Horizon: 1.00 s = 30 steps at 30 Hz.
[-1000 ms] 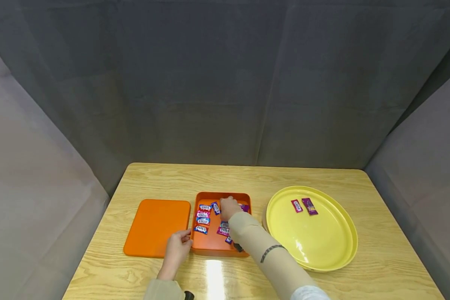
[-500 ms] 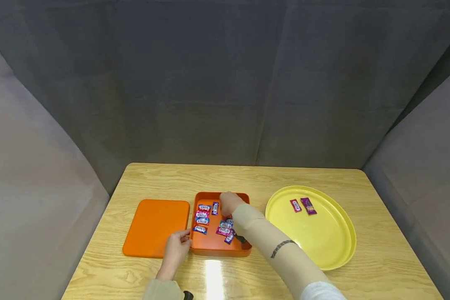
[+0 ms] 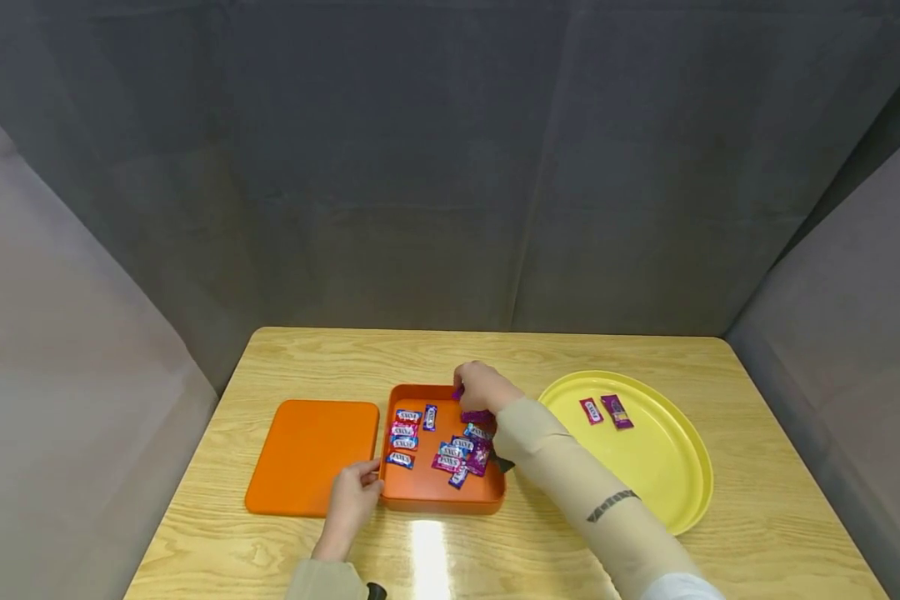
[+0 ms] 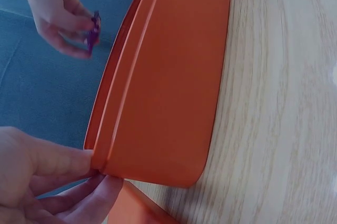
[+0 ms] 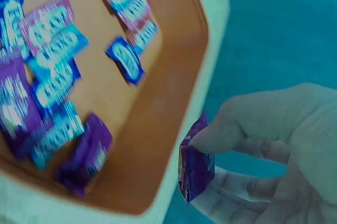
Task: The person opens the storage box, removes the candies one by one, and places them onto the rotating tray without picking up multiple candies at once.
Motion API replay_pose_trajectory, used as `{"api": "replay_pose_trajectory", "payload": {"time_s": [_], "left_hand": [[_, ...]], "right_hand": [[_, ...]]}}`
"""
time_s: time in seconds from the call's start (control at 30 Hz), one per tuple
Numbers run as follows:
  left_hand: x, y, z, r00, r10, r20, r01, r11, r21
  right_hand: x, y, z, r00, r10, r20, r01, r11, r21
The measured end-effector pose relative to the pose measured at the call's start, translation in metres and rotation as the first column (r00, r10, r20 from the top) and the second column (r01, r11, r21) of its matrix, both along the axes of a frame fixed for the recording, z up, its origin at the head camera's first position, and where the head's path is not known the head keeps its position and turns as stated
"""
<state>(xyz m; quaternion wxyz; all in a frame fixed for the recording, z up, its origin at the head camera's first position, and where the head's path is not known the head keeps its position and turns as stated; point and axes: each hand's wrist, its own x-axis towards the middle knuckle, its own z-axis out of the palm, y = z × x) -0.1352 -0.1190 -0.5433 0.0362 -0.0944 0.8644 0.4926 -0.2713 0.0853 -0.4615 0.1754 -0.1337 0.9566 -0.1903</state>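
Observation:
My right hand [image 3: 483, 386] is over the far right part of the orange box [image 3: 444, 505], pinching a purple wrapped candy [image 5: 196, 161] between thumb and fingers. In the left wrist view, that candy [image 4: 93, 33] shows raised above the box's rim. Inside the box lie several small wrapped candies: a column of red, pink and blue ones [image 3: 404, 430] at the left, and an overlapping heap [image 3: 452, 454] at the right with purple packets [image 5: 87, 153]. My left hand [image 3: 352, 496] grips the box's left edge, thumb and fingers on the rim [image 4: 102, 145].
A flat orange lid [image 3: 311, 458] lies on the wooden table [image 3: 330, 358] left of the box. To the right stands a round yellow tray [image 3: 630, 492] with a pink candy [image 3: 592, 411] and a purple candy [image 3: 617, 412]. Grey cloth [image 3: 450, 167] hangs behind the table.
My right hand has risen from inside the box toward its far right edge, with the purple candy now showing in its fingers. More of the right heap is uncovered. My left hand stays put.

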Motion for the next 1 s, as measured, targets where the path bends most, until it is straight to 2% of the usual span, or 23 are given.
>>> {"api": "replay_pose_trajectory", "payload": {"time_s": [0.13,0.27,0.37,0.5,0.73,1.0], "left_hand": [[0.001,-0.001,-0.002,1.0,0.001,0.007,-0.001,1.0,0.002],[0.002,-0.002,-0.005,1.0,-0.011,-0.004,0.011,1.0,0.006],[0.002,-0.004,-0.005,1.0,-0.014,-0.02,0.014,1.0,0.011],[0.001,-0.004,-0.004,0.999,-0.01,-0.035,0.01,1.0,0.008],[0.001,-0.001,-0.004,0.999,-0.013,-0.04,0.013,1.0,-0.003],[0.0,-0.001,-0.005,1.0,-0.003,-0.029,0.003,1.0,-0.011]], "right_hand": [[-0.003,0.024,0.008,0.999,-0.015,-0.03,0.015,1.0,-0.027],[-0.004,0.054,0.012,0.998,-0.05,-0.033,0.047,0.993,-0.106],[-0.005,0.076,0.013,0.997,-0.07,-0.038,0.062,0.984,-0.168],[-0.007,0.104,0.01,0.993,-0.104,-0.055,0.092,0.977,-0.194],[-0.002,0.144,-0.012,0.973,-0.227,-0.034,0.216,0.957,-0.192],[0.008,0.172,-0.045,0.937,-0.349,0.009,0.343,0.917,-0.205]]}}
